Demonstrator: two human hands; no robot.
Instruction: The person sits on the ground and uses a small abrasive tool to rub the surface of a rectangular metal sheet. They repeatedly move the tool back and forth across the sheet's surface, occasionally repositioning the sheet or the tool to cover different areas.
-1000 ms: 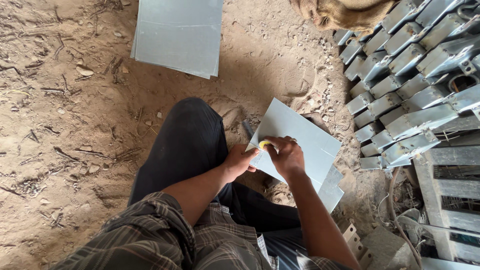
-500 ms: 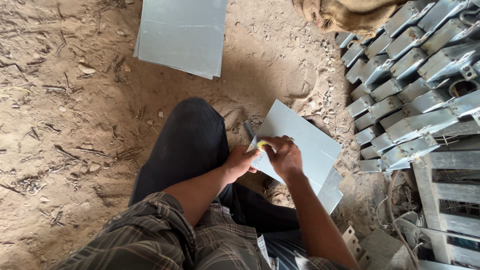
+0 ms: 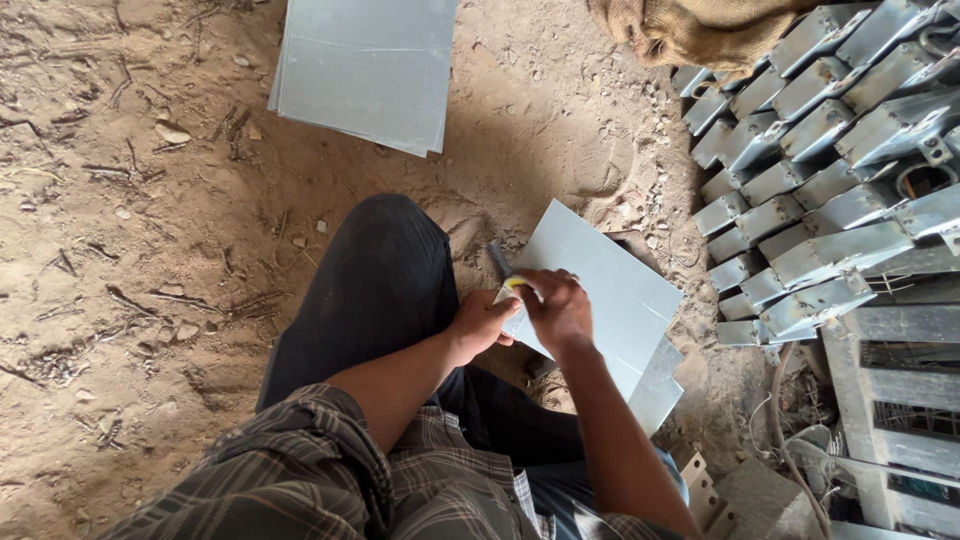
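The right hand (image 3: 560,308) is closed around a small tool with a yellow handle (image 3: 514,284), whose dark metal tip (image 3: 498,260) pokes out past the knuckles toward the near-left edge of a grey sheet-metal panel (image 3: 610,285). The left hand (image 3: 482,322) sits just beside it, fingers curled against that same edge of the panel, apparently pinching and steadying it; whether it grips the sheet or only presses on it cannot be told from this angle. The panel rests tilted over the person's lap and the sandy ground, beside the dark trouser knee (image 3: 375,280), and it lies on top of at least one more sheet of the same kind (image 3: 655,390), whose corners stick out below it toward the lower right. The panel's face looks plain and uncut, with no line or bend to be made out, so the work on it seems to be at an early point, confined to that one edge. A stack of like sheets (image 3: 365,70) lies well apart at the top of the dirt floor (image 3: 150,250). Along the right side, rows of folded galvanised metal brackets (image 3: 800,180) are piled close together, suggesting much formed work already stands by, with a burlap sack (image 3: 690,30) above them.
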